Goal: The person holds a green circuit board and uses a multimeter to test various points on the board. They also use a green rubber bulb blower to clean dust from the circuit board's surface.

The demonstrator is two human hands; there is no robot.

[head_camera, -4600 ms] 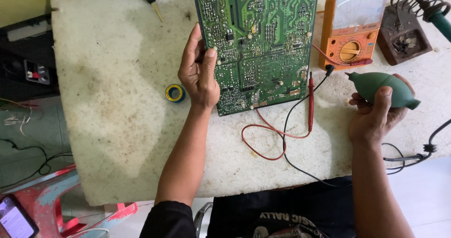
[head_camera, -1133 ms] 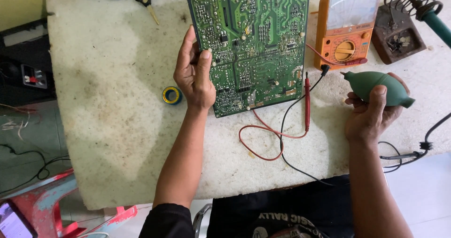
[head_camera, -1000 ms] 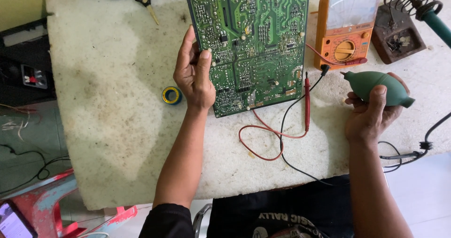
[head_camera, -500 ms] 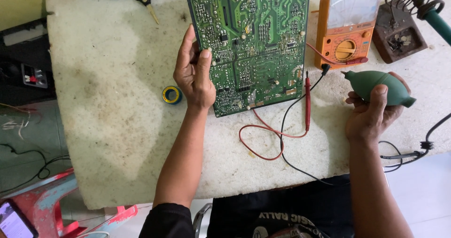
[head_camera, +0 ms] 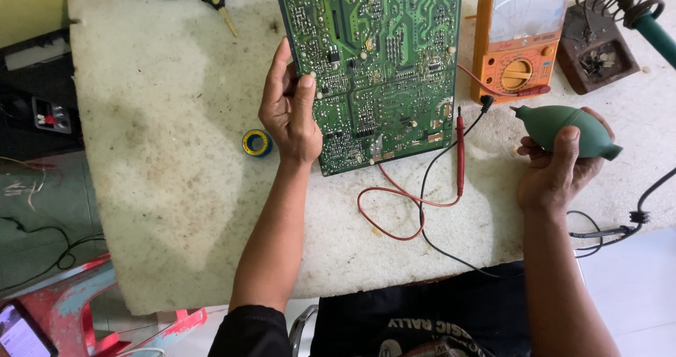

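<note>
Soft, even daylight fills the head view, bright enough that the pale worktop [head_camera: 162, 153] reads clearly, with a slightly washed-out patch at the lower right. Shadows are faint and diffuse, only a thin one under the circuit board [head_camera: 373, 61]. Focus is sharp throughout, with mild wide-angle bending toward the edges.

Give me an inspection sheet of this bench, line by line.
Surface: stained white table.
Job's things: green circuit board, solder side up; green rubber air blower.
Clutter: orange multimeter, soldering iron stand, yellow-blue tape roll, key.
Grippers: left hand grips the board's edge; right hand holds the blower.
Cables: red and black probe leads; black cord at right.
Surroundings: red stool, phone.
</note>
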